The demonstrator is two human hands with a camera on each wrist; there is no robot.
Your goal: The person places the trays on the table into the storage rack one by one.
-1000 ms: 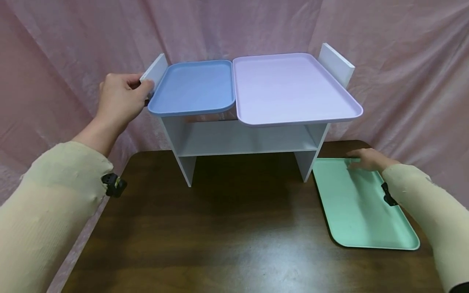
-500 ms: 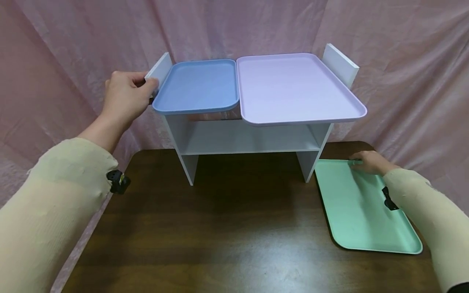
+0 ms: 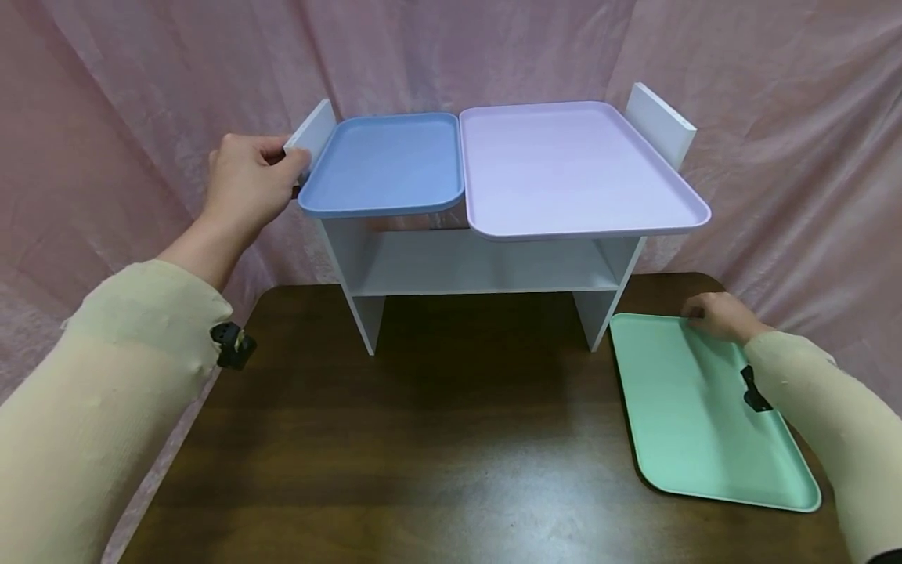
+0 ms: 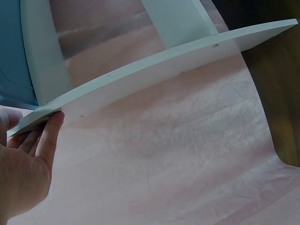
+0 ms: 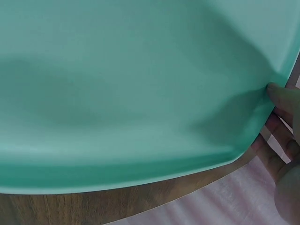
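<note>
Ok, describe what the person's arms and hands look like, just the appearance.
Both arms wear long, ribbed, pale cream sleeves reaching the wrists. A small black clip-like fitting sits on each forearm. The left hand and right hand are bare, with no gloves visible.

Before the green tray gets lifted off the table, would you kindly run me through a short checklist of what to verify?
1. Right hand grips the green tray at its far corner, thumb on the rim: ok.
2. Left hand holds the white shelf's left side panel: ok.
3. Top of the shelf free for a third tray: not ok; the blue tray and purple tray cover it.
4. Lower shelf board open: ok as far as visible.
5. Whether the green tray fits the lower opening: cannot tell.
</note>
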